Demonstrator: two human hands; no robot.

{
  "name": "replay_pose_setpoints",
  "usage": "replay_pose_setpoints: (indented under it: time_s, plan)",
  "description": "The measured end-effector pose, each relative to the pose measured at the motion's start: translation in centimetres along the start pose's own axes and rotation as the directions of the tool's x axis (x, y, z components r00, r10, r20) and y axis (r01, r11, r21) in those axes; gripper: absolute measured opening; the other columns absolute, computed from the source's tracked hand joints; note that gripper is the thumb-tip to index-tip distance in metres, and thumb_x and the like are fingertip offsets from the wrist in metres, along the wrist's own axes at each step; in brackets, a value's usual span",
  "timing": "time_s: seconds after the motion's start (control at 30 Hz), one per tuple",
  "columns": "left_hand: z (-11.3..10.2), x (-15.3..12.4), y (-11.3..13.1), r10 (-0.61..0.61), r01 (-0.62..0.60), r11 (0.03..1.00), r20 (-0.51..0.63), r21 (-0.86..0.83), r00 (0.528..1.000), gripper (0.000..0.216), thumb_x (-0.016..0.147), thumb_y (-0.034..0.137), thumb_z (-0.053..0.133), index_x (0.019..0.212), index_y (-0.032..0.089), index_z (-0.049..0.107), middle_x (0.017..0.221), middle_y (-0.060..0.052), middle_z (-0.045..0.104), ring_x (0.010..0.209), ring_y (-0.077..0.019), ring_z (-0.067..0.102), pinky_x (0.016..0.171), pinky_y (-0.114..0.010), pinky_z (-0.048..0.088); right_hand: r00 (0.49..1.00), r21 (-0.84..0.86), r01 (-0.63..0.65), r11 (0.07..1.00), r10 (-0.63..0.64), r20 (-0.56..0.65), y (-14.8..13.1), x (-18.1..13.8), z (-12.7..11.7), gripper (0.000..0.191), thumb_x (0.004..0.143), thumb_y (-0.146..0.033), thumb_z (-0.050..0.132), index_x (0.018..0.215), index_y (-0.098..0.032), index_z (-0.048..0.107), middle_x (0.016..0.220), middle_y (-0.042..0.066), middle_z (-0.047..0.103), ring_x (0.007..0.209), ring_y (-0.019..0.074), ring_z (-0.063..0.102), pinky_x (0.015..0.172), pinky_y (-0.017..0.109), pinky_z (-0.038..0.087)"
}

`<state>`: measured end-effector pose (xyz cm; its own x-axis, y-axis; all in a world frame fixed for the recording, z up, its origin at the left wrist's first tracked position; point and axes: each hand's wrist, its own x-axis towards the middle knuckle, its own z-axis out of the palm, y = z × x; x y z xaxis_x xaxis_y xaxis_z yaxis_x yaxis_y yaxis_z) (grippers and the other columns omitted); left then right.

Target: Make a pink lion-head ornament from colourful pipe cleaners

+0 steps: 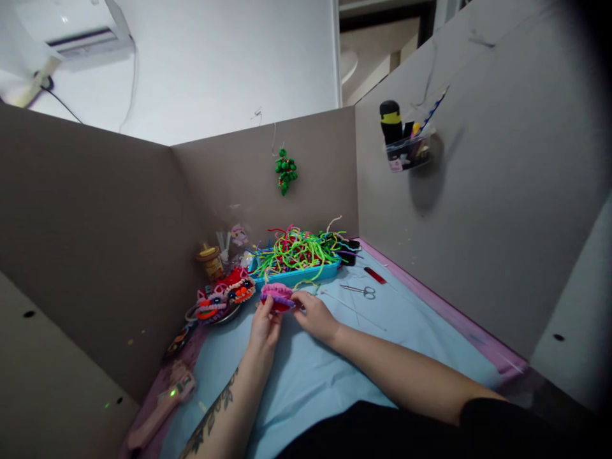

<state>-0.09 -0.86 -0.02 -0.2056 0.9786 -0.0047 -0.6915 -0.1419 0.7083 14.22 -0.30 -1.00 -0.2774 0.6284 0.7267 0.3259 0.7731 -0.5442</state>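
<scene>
My left hand (264, 326) and my right hand (313, 314) both grip a small pink, purple and red pipe-cleaner piece (276, 295) above the light blue mat (335, 376). Fingers of both hands are closed on its edges. Just behind it a blue tray (306, 275) holds a tangle of green, red and yellow pipe cleaners (297, 250). Finished pipe-cleaner figures (224, 296) in red, pink and orange lie to the left of my hands.
Small scissors (359, 291) and a red tool (374, 275) lie on the mat at the right. A pink glue gun (162, 405) rests at the near left. Brown cardboard walls surround the desk; a green ornament (285, 171) hangs at the back, a clear holder (408, 150) on the right wall.
</scene>
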Motion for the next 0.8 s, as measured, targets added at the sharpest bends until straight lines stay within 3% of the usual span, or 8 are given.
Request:
replay_pose_setpoints:
  time_s: [0.07,0.2,0.37,0.8]
  plan:
    - [0.1,0.2,0.4,-0.003,0.002,1.000,-0.048,-0.019,0.999,0.001,0.079,0.016,0.064,0.078,0.016,0.065,0.079,-0.001,0.069,0.070,-0.0109,0.065,0.069,-0.021,0.053,1.000,0.010,-0.001,1.000,0.001,-0.012,-0.1,0.0,-0.1,0.027,0.072,-0.006,0.054,0.095,-0.018,0.054,0.085,0.003,0.060,0.075,0.0158,0.056,0.067,0.028,0.047]
    - [0.5,0.1,0.8,-0.019,0.013,0.998,-0.095,-0.060,0.995,0.013,0.082,0.013,0.057,0.075,0.016,0.066,0.075,-0.002,0.069,0.068,-0.0124,0.066,0.067,-0.022,0.054,0.999,-0.007,0.007,1.000,-0.007,-0.053,-0.6,0.0,-0.4,0.021,0.073,-0.012,0.058,0.092,-0.019,0.054,0.080,0.001,0.057,0.071,0.0148,0.054,0.063,0.026,0.046]
    - [0.3,0.0,0.6,-0.005,0.004,0.999,-0.028,-0.054,1.000,0.009,0.080,0.014,0.059,0.080,0.016,0.068,0.080,-0.004,0.070,0.073,-0.0148,0.066,0.070,-0.025,0.054,0.996,0.026,-0.004,1.000,0.006,-0.085,-1.3,0.1,-0.6,0.010,0.077,-0.013,0.056,0.084,-0.020,0.054,0.076,0.001,0.055,0.070,0.0143,0.053,0.061,0.025,0.045]
    - [-0.6,0.4,0.0,0.004,-0.003,0.999,0.024,-0.032,1.000,0.011,0.073,0.016,0.069,0.084,0.014,0.067,0.083,-0.005,0.070,0.073,-0.0148,0.066,0.072,-0.025,0.052,0.999,0.016,-0.011,1.000,0.012,-0.044,-1.0,0.2,-0.8,0.012,0.081,-0.010,0.050,0.084,-0.019,0.058,0.076,0.002,0.059,0.072,0.0153,0.055,0.064,0.026,0.044]
